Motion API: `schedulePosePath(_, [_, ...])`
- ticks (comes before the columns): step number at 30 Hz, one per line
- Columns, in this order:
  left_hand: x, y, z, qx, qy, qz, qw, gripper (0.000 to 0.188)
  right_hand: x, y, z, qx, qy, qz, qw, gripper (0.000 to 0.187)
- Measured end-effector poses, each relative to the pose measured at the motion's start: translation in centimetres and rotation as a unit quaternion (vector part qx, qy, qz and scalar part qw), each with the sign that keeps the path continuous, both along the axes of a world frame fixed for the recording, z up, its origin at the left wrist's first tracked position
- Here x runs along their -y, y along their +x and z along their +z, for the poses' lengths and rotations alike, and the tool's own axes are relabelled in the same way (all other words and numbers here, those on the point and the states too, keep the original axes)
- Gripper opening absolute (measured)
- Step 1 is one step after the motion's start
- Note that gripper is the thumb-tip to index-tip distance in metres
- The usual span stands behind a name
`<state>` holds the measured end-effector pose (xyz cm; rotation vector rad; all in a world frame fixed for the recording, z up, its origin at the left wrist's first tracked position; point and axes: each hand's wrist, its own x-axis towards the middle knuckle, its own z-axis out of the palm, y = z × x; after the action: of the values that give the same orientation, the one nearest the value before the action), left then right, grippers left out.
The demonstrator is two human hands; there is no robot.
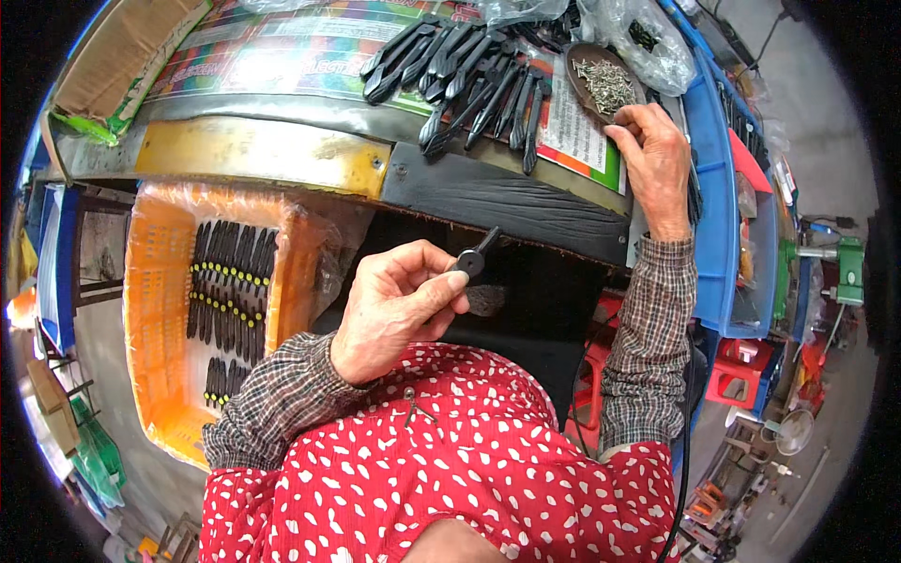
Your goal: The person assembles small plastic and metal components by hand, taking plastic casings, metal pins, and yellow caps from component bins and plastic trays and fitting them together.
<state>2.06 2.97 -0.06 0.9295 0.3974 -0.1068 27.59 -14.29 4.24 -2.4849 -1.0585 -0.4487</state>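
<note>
My left hand (404, 302) pinches a small black plastic part with a round head (471, 262) and a narrow stem, held in front of the bench edge. At the far right of the bench, my right hand (655, 159) is at the near rim of a round brown dish (584, 98) of small metal screws (605, 84). Its thumb and fingertips are drawn together; whatever they may hold is too small to make out. Left of the dish lies a loose heap of long black plastic pieces (460, 70) with faceted ends.
At left stands an orange plastic crate (155, 281), lined with clear film, with rows of black pieces bearing yellow dots (230, 272). A cardboard box (122, 61) sits at the far left, clear bags (652, 47) behind the dish. A blue bin (718, 216) flanks my right arm.
</note>
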Motion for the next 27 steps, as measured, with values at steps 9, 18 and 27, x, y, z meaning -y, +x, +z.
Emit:
schedulePosePath(9, [0.2,-0.7,-0.2,0.002,-0.016,0.022,1.0,0.01,-0.8,-6.6,0.3,-0.098,0.15,0.032,0.983,0.008])
schedulePosePath(18, [1.2,-0.8,0.5,0.025,0.004,0.03,0.999,0.01,-1.3,-16.0,-1.4,-0.327,0.277,0.175,0.886,0.014])
schedulePosePath(27, [2.2,-0.8,1.2,0.043,0.088,0.042,0.994,0.009,-1.2,-16.9,-2.0,-0.249,0.275,0.174,0.912,0.018])
